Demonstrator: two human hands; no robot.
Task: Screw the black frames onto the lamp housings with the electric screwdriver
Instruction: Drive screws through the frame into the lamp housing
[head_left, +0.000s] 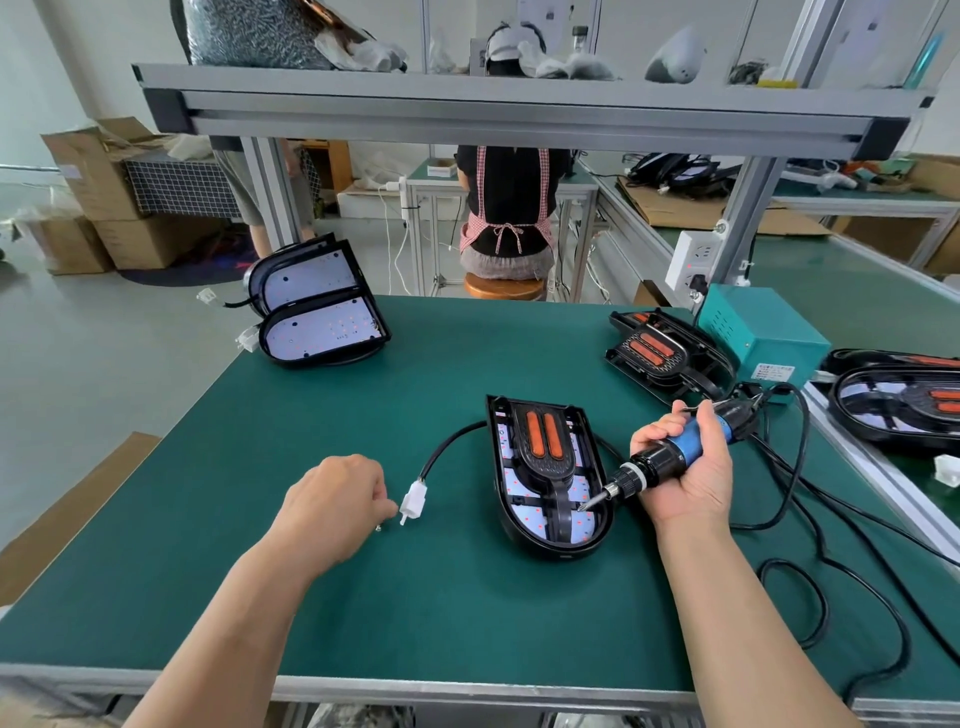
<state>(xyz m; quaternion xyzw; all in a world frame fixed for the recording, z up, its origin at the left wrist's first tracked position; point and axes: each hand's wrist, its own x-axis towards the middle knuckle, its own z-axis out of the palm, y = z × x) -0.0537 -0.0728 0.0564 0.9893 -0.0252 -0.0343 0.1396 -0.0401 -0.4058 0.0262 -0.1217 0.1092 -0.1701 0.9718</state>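
A lamp housing (558, 543) lies in the middle of the green table, with a black frame (545, 457) carrying two orange strips set inside it. My right hand (691, 462) grips the blue and black electric screwdriver (670, 460); its bit tip touches the frame's lower right part. My left hand (337, 501) rests on the table to the left, fingers curled over a small screw (379, 528). The housing's black cable ends in a white plug (414, 501) beside that hand.
Two housings without frames (317, 306) lean at the table's far left. Assembled lamps (660, 348) and a teal power box (763, 332) stand at the right; more lamps (898, 400) on the side bench. The screwdriver's black cords (810, 545) loop over the table's right side. A person sits beyond.
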